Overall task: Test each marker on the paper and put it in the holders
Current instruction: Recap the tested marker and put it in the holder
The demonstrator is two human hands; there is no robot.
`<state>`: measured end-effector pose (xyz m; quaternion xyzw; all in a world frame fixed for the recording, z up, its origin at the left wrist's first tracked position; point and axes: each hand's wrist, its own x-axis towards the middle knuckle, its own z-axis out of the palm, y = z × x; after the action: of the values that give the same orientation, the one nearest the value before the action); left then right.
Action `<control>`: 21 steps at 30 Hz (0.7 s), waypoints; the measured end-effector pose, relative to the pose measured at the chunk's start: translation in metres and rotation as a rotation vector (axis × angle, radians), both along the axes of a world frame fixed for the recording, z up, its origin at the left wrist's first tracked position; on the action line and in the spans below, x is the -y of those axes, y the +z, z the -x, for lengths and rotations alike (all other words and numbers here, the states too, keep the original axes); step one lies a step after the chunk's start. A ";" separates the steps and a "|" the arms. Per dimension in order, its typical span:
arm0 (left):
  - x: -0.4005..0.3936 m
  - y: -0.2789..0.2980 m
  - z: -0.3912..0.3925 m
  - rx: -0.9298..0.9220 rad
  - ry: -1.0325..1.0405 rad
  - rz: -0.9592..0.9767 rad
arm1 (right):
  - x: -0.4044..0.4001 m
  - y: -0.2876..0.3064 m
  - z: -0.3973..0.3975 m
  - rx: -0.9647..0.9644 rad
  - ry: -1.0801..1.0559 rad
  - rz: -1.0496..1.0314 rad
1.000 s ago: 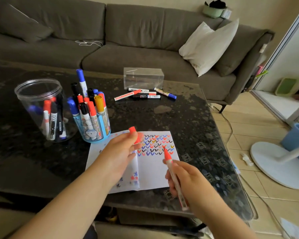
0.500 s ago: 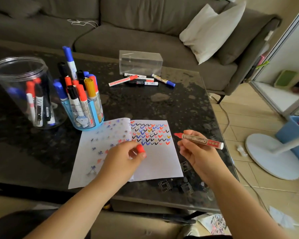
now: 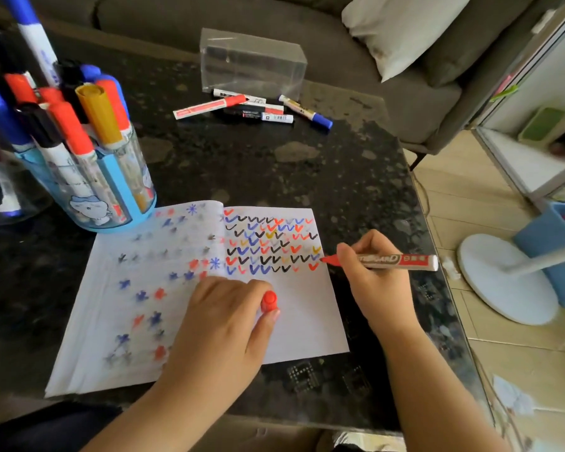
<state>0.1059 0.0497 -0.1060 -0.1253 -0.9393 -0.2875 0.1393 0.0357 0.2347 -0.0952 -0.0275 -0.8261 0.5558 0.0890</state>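
Note:
An open paper booklet (image 3: 304, 321) lies on the dark table, its right page covered with rows of coloured check marks. My right hand (image 3: 371, 282) grips an uncapped red marker (image 3: 395, 261), whose tip touches the page's right edge beside the last red check. My left hand (image 3: 222, 324) rests on the paper and pinches the red cap (image 3: 268, 301). A blue holder (image 3: 111, 197) full of markers stands at the left, with a clear round jar (image 3: 0, 203) beside it. Several loose markers (image 3: 255, 109) lie at the back.
A clear plastic box (image 3: 252, 60) sits behind the loose markers. A grey sofa with a white pillow (image 3: 402, 24) is beyond the table. The table's right edge (image 3: 437, 256) drops to tiled floor with a white fan base (image 3: 506, 278).
My right hand has lowered the marker tip onto the page edge. My left hand has settled on the paper with the cap. The view has tilted down and closer.

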 end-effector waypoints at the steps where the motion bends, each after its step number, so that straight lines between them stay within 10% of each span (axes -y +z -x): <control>1: 0.000 -0.001 0.000 0.001 0.000 0.009 | 0.000 -0.001 0.001 -0.018 0.002 -0.005; 21: 0.001 -0.001 -0.001 -0.005 -0.005 0.019 | 0.002 0.000 0.003 -0.009 -0.006 -0.031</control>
<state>0.1069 0.0482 -0.1071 -0.1298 -0.9412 -0.2788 0.1399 0.0328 0.2330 -0.0954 -0.0259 -0.8341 0.5427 0.0948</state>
